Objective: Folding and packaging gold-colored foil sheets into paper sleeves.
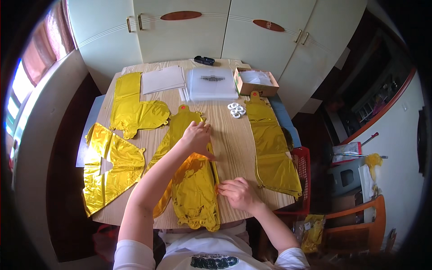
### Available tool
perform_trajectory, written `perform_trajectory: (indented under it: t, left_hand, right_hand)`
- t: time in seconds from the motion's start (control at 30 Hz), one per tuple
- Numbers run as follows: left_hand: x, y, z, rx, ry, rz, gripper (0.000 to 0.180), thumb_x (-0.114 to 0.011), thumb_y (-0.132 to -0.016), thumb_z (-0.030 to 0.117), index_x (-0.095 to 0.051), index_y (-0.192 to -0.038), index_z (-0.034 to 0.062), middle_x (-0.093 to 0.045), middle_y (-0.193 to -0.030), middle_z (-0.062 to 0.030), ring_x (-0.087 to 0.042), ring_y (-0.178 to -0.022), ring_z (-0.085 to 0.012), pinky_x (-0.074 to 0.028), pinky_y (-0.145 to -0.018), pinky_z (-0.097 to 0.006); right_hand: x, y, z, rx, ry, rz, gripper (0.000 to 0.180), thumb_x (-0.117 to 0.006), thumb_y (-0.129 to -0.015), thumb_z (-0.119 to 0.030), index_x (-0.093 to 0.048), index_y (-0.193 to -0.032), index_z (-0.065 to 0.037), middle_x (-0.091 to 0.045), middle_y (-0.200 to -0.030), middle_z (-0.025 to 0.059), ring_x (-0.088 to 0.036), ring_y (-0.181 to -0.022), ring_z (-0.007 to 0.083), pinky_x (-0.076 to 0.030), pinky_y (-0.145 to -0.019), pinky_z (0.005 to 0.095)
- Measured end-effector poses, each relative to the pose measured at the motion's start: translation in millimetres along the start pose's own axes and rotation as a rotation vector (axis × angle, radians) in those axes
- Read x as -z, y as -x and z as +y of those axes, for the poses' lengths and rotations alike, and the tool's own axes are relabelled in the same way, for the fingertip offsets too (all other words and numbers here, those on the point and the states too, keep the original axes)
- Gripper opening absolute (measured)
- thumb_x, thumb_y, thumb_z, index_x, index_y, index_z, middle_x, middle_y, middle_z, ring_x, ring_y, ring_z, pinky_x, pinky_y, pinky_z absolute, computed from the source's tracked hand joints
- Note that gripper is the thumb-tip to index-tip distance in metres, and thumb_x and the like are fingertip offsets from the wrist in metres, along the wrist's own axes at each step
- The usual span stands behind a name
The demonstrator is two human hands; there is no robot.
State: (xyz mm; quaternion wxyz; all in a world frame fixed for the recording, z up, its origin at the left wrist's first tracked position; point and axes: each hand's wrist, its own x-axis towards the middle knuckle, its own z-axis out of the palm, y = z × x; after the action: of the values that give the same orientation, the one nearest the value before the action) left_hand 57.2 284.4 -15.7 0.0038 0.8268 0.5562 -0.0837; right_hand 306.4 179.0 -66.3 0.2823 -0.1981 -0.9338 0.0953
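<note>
Gold foil balloon [194, 189] lies flat at near edge of wooden surface [234, 139]. Left hand [197, 137] presses its upper right edge, fingers flattened. Right hand [238, 192] pinches lower edge, fingers closed on foil. White rings [236, 109] well apart.

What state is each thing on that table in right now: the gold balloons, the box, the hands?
Middle balloon: flat, uninflated, under both hands.
Left hand: pressing on the middle balloon.
Right hand: fingers pinched at that balloon's right edge.
Left balloons: flat, crinkled, untouched.
Right balloon: flat, its lower end reaching the table's edge.
Cardboard box: open.
Cupboard doors: closed.
</note>
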Motion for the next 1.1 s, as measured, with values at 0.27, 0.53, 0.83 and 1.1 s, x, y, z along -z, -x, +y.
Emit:
perform_trajectory:
  t: [0.27, 0.53, 0.83, 1.1]
  left_hand:
    - [3, -5, 12, 0.030, 0.007, -0.137, 0.134, -0.073, -0.043, 0.084, -0.048, -0.132, -0.0135, -0.047, -0.141, -0.0226, -0.046, -0.127, -0.0285, -0.035, -0.101, -0.036]
    - [-6, -7, 11, 0.038, -0.005, -0.098, 0.137, -0.075, -0.040, 0.083, -0.047, -0.133, -0.0142, -0.045, -0.144, -0.0230, -0.046, -0.127, -0.0290, -0.036, -0.100, -0.037]
    - [-3, -4, 13, 0.038, 0.014, -0.105, 0.134, -0.075, -0.041, 0.082, -0.048, -0.131, -0.0147, -0.045, -0.144, -0.0252, -0.046, -0.128, -0.0295, -0.035, -0.101, -0.037]
    - [-5, -6, 13, 0.042, 0.035, -0.101, 0.134, -0.075, -0.041, 0.082, -0.049, -0.129, -0.0150, -0.045, -0.143, -0.0244, -0.045, -0.128, -0.0302, -0.035, -0.102, -0.037]
  right_hand:
    - [2, 7, 1, 0.020, -0.024, -0.039, 0.018, -0.062, -0.078, -0.003, -0.075, -0.088, -0.007, -0.073, -0.098, 0.0025, -0.066, -0.100, 0.0167, -0.046, -0.087, 0.0334]
    - [1, -25, 32, 0.043, 0.044, -0.035, 0.033, -0.055, -0.080, -0.001, -0.073, -0.106, -0.010, -0.071, -0.112, 0.0032, -0.064, -0.110, 0.0165, -0.045, -0.090, 0.0337]
    - [13, -17, 33, 0.185, 0.150, -0.212, 0.028, -0.054, -0.087, -0.011, -0.074, -0.106, -0.011, -0.070, -0.117, 0.0008, -0.060, -0.118, 0.0133, -0.043, -0.093, 0.0310]
    - [26, -1, 12, 0.271, 0.143, -0.217, 0.024, -0.054, -0.088, -0.013, -0.075, -0.100, -0.010, -0.071, -0.113, 0.0005, -0.061, -0.115, 0.0132, -0.042, -0.098, 0.0307]
